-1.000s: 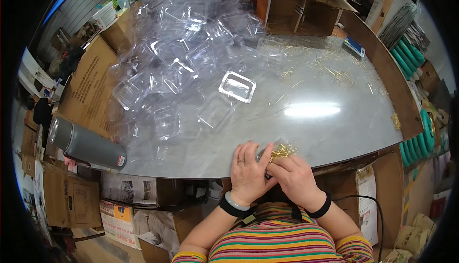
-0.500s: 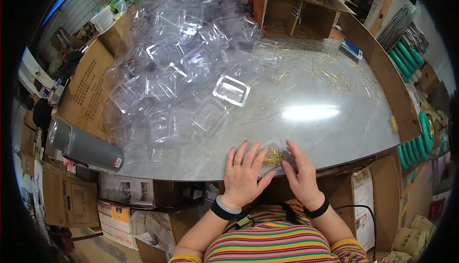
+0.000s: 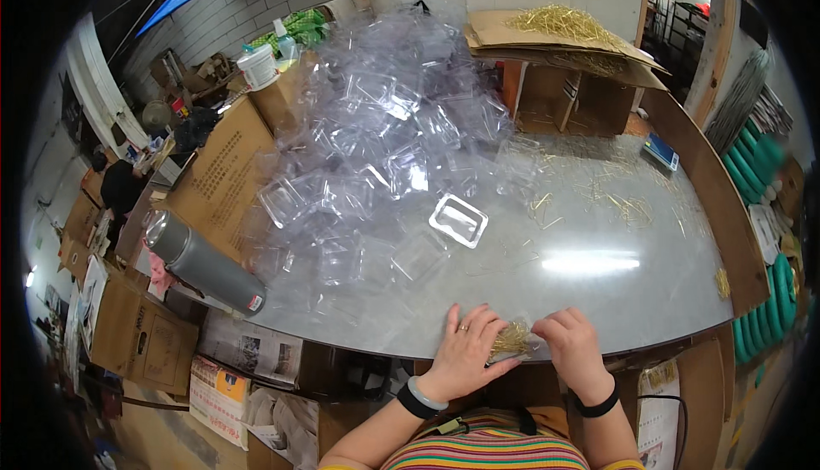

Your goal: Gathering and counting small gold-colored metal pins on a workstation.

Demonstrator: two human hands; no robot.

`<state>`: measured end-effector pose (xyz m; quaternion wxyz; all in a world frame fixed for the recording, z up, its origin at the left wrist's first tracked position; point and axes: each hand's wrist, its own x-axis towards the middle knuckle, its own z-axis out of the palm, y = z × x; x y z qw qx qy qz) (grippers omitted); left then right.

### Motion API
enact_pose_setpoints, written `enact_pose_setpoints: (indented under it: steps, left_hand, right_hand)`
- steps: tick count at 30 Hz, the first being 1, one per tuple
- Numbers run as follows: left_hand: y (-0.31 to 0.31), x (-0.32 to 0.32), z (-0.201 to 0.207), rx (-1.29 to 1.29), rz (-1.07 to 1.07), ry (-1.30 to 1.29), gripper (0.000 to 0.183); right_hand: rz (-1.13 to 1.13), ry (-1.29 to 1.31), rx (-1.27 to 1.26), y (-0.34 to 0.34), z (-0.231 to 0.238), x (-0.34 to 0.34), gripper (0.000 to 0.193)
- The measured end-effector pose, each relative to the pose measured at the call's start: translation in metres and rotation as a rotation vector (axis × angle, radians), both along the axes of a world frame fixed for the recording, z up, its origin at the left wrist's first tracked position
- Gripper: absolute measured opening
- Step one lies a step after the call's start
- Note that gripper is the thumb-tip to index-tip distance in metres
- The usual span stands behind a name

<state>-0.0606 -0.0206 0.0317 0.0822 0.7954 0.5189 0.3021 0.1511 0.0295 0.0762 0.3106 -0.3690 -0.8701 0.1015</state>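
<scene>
Two hands flank a small bunch of thin gold wires [image 3: 510, 340] at the near edge of the tabletop [image 3: 589, 308].
The left hand [image 3: 468, 347], at the bunch's nine o'clock, lies palm down, fingers loosely bent and thumb stretched out, covering part of the wires; the right hand [image 3: 576, 352], at three o'clock, has its fingers curled in, and whether the tips pinch anything cannot be told. Something clear seems to lie around the wires, its shape hard to make out. Toward eleven o'clock sit a clear plastic tray [image 3: 441, 216] with a shiny rim and, beyond, heaped clear containers [image 3: 376, 137], their outlines merging.
</scene>
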Motion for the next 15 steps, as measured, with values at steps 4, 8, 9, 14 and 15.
enact_pose_setpoints:
  steps: [4,8,9,14,15]
  left_hand:
    - [-0.002,0.0,-0.001,0.003,0.003,0.01,0.061]
    - [-0.003,0.0,-0.006,0.025,-0.005,0.007,0.061]
    - [-0.002,-0.001,-0.007,0.03,-0.005,-0.002,0.06]
    - [0.0,-0.001,-0.006,0.037,0.013,-0.016,0.057]
    - [-0.003,0.0,-0.008,0.02,0.018,-0.002,0.055]
  right_hand:
    - [0.008,0.03,0.085,-0.007,-0.015,-0.012,0.027]
    - [-0.013,0.083,0.104,-0.011,-0.031,-0.012,0.034]
    - [-0.004,0.094,0.109,-0.013,-0.033,-0.01,0.035]
    - [-0.152,0.282,-0.114,-0.024,-0.035,-0.007,0.037]
    - [-0.136,0.205,-0.055,-0.026,-0.037,-0.006,0.038]
